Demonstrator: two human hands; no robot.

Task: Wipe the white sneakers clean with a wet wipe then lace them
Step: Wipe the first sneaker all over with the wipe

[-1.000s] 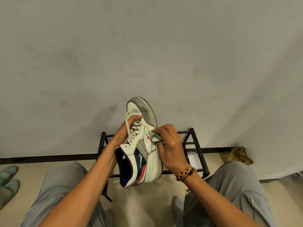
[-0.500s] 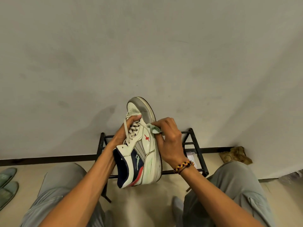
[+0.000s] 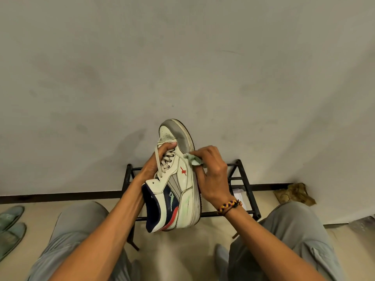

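A white sneaker (image 3: 183,191) with grey, navy and red panels is held up in the air, toe pointing away from me. My left hand (image 3: 156,165) grips it across the laced tongue, fingers curled over the laces. My right hand (image 3: 211,175) pinches a crumpled pale green wet wipe (image 3: 192,159) and presses it against the sneaker's right side, just behind the grey toe cap. The shoe's laces are threaded, with one loose end hanging by my left fingers.
A low black metal shoe rack (image 3: 241,179) stands against the wall behind the sneaker. A pair of green slippers (image 3: 11,226) lies on the floor at far left. A crumpled brownish rag (image 3: 294,194) sits by the wall at right. My knees flank the scene.
My right hand has slid the wipe forward along the sneaker's side toward the toe. The sneaker has tilted a little, and my left hand keeps its grip.
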